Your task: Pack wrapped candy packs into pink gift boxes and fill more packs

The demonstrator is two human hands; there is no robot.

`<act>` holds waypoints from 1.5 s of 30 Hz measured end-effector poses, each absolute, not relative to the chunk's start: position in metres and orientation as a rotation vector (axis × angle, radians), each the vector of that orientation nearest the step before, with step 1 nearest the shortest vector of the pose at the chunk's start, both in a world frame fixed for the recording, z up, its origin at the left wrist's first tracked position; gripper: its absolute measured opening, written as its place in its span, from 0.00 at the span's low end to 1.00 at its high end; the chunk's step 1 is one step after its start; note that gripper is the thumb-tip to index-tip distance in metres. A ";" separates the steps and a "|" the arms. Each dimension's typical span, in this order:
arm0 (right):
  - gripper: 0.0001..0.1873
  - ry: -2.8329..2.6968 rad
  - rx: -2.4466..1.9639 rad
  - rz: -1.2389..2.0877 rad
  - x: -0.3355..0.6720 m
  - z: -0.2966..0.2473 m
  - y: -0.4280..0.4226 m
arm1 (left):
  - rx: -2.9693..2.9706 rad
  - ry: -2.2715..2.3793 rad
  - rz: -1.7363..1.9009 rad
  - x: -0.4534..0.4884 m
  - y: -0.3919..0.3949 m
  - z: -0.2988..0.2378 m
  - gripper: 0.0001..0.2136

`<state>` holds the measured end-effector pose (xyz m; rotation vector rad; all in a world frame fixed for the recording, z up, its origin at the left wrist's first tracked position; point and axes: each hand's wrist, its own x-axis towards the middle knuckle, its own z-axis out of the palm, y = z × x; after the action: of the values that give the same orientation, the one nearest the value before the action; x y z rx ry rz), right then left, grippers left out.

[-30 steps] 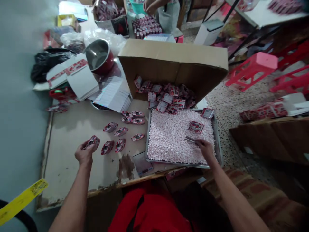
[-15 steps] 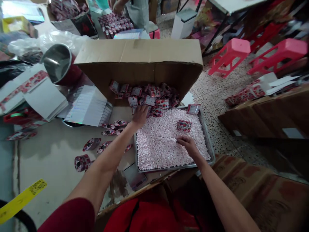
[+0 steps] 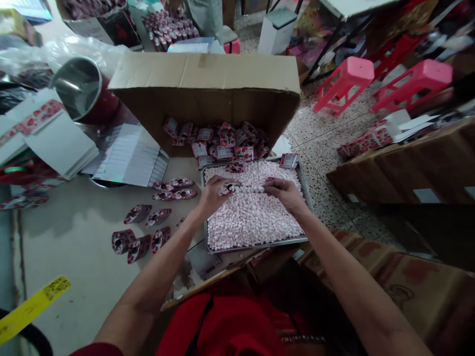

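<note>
My left hand pinches a small red-and-white printed packet, its dark mouth facing right, over the metal tray. That tray is full of small pale pink-white pellets, like candies. Closed fingers of my right hand grip the end of a narrow strip bearing a row of pellets. The strip reaches left to the packet's mouth. What it is made of cannot be seen. Just behind my right fingertips lies another packet, mostly hidden. One more packet rests on the tray's far right corner.
Behind the tray a cardboard box lies on its side, with printed packets spilling out. Several open-topped packets stand on the table at left, near stacked white cards and a metal pot. Pink stools stand at right.
My left hand has come from the packet pile towards me and now holds a packet. My right hand has lifted the strip from the pellets and moved it away from me, up to that packet.
</note>
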<state>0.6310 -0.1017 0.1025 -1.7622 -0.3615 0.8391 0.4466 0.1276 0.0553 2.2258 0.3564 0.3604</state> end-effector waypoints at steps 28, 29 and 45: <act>0.17 -0.230 -2.024 0.654 0.592 -0.011 -0.135 | 2.162 0.719 0.436 0.411 0.104 0.037 0.13; 0.19 -0.230 -1.997 0.672 0.597 -0.001 -0.143 | 2.185 0.699 0.408 0.413 0.104 0.041 0.14; 0.16 -1.239 -2.646 0.556 0.591 0.189 -0.073 | 2.305 0.608 0.185 0.434 0.067 0.054 0.17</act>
<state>0.5910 -0.0734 0.1886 -2.6463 -1.2388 0.5557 0.4343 0.0674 0.0538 2.3053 0.6083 0.1852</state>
